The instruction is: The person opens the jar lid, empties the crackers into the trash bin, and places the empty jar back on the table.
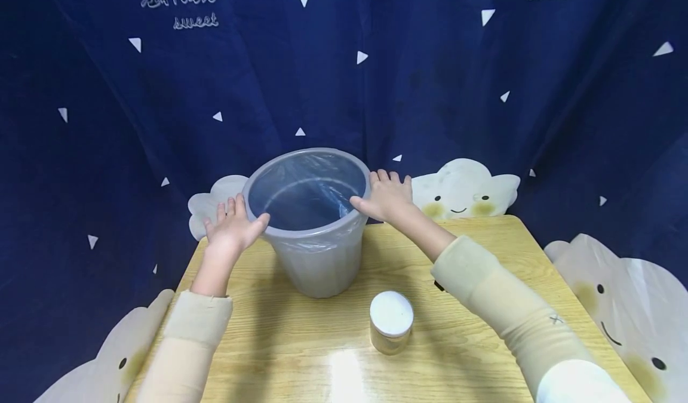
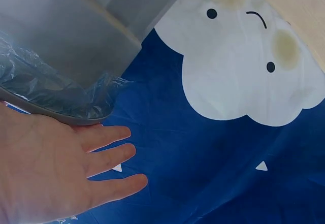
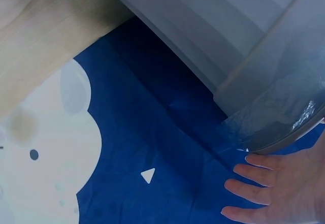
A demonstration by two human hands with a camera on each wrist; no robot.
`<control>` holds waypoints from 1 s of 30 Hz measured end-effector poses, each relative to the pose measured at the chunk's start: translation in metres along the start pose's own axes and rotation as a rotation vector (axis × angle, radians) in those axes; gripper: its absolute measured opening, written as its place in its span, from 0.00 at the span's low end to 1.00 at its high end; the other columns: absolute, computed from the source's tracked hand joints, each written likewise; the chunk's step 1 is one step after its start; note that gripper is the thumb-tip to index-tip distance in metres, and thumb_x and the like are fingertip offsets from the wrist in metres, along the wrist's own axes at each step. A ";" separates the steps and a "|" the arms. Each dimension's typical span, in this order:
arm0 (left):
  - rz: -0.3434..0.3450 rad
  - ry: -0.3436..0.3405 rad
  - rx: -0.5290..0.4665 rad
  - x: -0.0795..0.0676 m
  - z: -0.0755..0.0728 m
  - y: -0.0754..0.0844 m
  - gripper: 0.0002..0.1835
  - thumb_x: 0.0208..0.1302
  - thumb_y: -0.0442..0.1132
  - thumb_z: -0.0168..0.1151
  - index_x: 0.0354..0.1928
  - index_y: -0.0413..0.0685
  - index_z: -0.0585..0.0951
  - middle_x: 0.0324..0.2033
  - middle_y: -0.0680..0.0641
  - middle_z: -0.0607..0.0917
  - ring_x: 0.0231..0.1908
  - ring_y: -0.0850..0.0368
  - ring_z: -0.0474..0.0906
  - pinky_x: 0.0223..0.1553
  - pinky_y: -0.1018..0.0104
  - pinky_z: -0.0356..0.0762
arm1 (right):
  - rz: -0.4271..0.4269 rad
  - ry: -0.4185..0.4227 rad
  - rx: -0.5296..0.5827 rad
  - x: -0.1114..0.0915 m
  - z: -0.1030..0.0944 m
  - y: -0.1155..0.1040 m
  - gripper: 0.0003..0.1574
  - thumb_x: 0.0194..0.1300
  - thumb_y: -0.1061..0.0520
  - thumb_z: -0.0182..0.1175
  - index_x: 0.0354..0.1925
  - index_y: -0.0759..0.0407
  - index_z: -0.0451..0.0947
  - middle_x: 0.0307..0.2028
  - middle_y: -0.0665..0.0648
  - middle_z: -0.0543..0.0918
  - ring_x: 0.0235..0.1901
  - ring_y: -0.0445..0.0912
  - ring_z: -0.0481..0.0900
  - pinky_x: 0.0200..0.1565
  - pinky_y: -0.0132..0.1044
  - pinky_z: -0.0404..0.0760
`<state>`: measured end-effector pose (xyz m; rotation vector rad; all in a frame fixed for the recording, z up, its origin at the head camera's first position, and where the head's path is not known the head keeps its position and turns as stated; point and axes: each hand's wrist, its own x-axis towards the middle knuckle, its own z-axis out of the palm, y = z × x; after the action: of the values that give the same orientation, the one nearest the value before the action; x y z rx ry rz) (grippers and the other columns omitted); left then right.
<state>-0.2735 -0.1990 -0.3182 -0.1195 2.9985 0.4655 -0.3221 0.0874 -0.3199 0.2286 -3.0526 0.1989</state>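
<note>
Head view: grey bin [image 1: 317,254] lined with clear plastic bag [image 1: 309,191] stands upright on wooden table [image 1: 269,331], toward far edge. Left hand [image 1: 232,227] flat against bin rim on left side, fingers straight, grip apart. Right hand [image 1: 388,197] flat against rim on right side, fingers spread, grip apart. White-lidded jar [image 1: 391,321] stands on table just in front of bin, apart from both hands. Blue cloud-print curtain [image 1: 484,92] behind.

Both arms in cream long sleeves [image 1: 193,337], ribbed cuffs. Right sleeve [image 1: 516,307] has small stitched x mark, white fabric nr shoulder. Hands bare, no rings.
</note>
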 end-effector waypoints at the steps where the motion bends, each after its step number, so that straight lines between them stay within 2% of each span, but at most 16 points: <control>1: -0.001 -0.002 0.002 0.000 0.000 0.001 0.45 0.63 0.60 0.38 0.69 0.33 0.39 0.67 0.29 0.42 0.67 0.33 0.31 0.59 0.31 0.30 | 0.001 0.001 0.000 0.000 0.000 0.001 0.53 0.53 0.27 0.46 0.65 0.61 0.58 0.63 0.60 0.63 0.62 0.59 0.58 0.60 0.63 0.50; 12: 0.013 0.015 0.026 0.004 0.006 0.014 0.45 0.63 0.60 0.38 0.69 0.34 0.40 0.68 0.30 0.43 0.67 0.34 0.34 0.60 0.32 0.35 | 0.010 0.019 0.012 -0.003 0.001 0.017 0.53 0.53 0.27 0.46 0.64 0.62 0.59 0.63 0.62 0.63 0.62 0.59 0.57 0.59 0.64 0.50; 23: 0.022 0.027 0.024 0.007 0.010 0.026 0.45 0.62 0.61 0.38 0.70 0.36 0.40 0.68 0.31 0.44 0.68 0.35 0.35 0.60 0.32 0.35 | 0.029 0.026 0.031 -0.007 0.000 0.029 0.52 0.53 0.29 0.46 0.64 0.63 0.58 0.64 0.62 0.62 0.63 0.60 0.56 0.59 0.65 0.50; 30: 0.020 0.017 0.019 0.009 0.013 0.034 0.45 0.62 0.60 0.38 0.70 0.36 0.40 0.68 0.32 0.44 0.68 0.36 0.34 0.61 0.33 0.33 | 0.034 -0.002 0.032 -0.011 -0.002 0.037 0.54 0.55 0.29 0.43 0.67 0.65 0.53 0.66 0.64 0.58 0.64 0.61 0.54 0.59 0.65 0.48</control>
<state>-0.2840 -0.1638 -0.3210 -0.0923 3.0224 0.4398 -0.3170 0.1254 -0.3230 0.1794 -3.0585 0.2502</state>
